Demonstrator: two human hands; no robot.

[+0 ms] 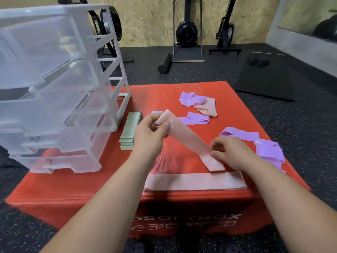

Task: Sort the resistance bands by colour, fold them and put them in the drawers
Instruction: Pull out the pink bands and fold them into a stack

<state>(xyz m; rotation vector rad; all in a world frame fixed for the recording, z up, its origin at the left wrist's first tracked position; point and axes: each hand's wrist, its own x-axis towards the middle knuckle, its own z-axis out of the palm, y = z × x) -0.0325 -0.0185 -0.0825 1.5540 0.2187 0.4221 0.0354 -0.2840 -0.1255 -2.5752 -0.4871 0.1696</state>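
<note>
Head: red box [164, 95] under pink band [189, 141]; speckled floor [200, 73], plywood wall [145, 19].

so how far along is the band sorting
Done: green bands folded in a stack, a pink pile lies flat at the near edge. In hand: left hand and right hand pinch another pink band. Left: purple bands lie loose, and both stacks sit outside the drawers.

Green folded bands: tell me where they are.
Head view, left of centre: green folded bands lie on the red box between the drawer unit and the left hand.
</note>
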